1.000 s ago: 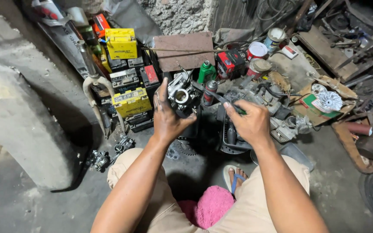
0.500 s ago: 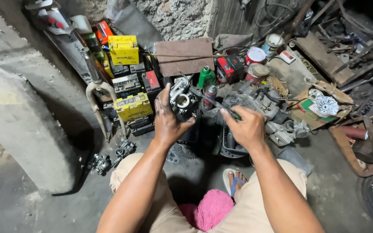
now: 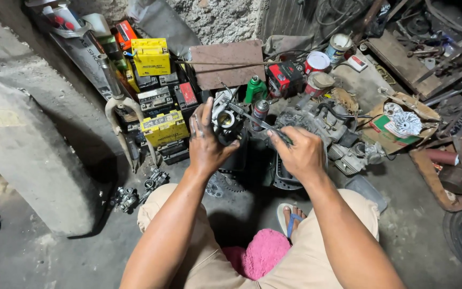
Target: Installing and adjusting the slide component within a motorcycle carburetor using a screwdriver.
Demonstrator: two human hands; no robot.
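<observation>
Floor (image 3: 413, 235) btwn knees free; yellow batteries (image 3: 164, 127) left, engine (image 3: 322, 126) right block reach fwd.

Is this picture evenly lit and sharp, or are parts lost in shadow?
Head view: light falls on the middle, so the left hand, right hand and metal part show sharp; the top right corner sinks into shadow; edges look stretched by the wide lens.
</observation>
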